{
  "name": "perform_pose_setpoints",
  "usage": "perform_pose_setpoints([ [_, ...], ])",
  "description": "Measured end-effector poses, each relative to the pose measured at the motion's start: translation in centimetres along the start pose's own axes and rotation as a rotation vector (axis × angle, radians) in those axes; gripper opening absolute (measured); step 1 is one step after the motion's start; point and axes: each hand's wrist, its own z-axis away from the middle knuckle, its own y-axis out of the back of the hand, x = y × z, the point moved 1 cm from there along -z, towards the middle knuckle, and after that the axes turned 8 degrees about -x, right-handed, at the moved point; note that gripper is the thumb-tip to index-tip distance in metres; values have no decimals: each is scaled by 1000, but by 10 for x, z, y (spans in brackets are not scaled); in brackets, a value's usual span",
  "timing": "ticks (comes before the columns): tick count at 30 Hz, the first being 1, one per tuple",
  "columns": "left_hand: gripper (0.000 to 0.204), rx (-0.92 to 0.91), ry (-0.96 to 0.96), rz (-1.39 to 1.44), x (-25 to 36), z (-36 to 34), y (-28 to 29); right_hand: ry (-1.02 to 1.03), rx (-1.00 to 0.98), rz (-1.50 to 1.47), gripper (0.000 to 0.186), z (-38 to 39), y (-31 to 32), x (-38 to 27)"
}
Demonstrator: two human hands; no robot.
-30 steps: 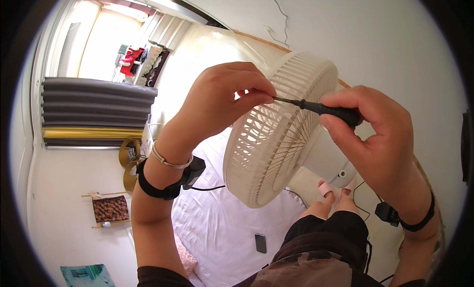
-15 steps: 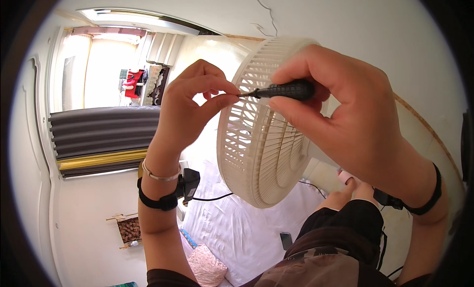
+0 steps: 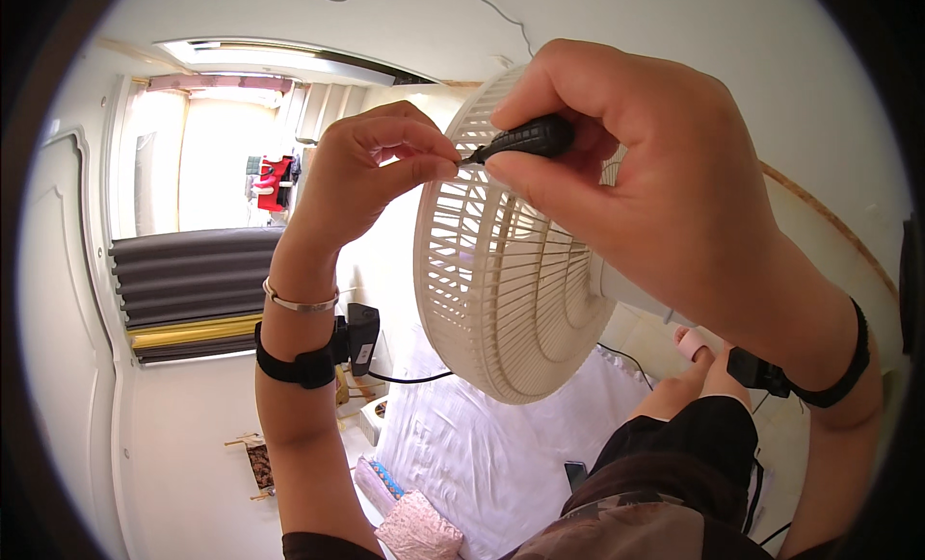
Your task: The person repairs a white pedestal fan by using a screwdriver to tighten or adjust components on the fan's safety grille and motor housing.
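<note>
My right hand [image 3: 655, 165] grips the black handle of a small screwdriver [image 3: 536, 136] between thumb and fingers. Its thin shaft points left to the fingertips of my left hand [image 3: 371, 165], which are pinched together at the tip. Whatever small thing sits between those fingertips is hidden. Just behind and below both hands stands a white fan [image 3: 515, 300], its round slatted cage turned partly sideways. The right hand covers the upper right of the cage.
A white-sheeted bed [image 3: 462, 464] spreads below the fan, bearing a pink pillow [image 3: 421, 527] and a phone [image 3: 575, 475]. A black cable [image 3: 409, 379] runs beside the fan. Dark curtains [image 3: 193, 276] and a bright window [image 3: 226, 156] are at the left.
Both hands and the screwdriver have shifted slightly left and up against the fan. The view has turned a little. The right hand still holds the screwdriver, and the left fingertips stay at its tip.
</note>
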Motion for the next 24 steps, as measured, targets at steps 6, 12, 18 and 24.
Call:
perform_pose_setpoints([
  [6, 11, -4, 72, 29, -1, 4, 3, 11, 17, 309, 12, 0, 0, 1],
  [12, 14, 60, 54, 36, -7, 19, -1, 59, 27, 279, 13, -1, -9, -1],
  [18, 13, 202, 113, 102, -4, 32, -10, -35, -90, 77, 14, -10, -5, -25],
  [24, 18, 270, 83, 260, -63, 71, 2, 143, -202, 241, 8, -19, -18, -17],
])
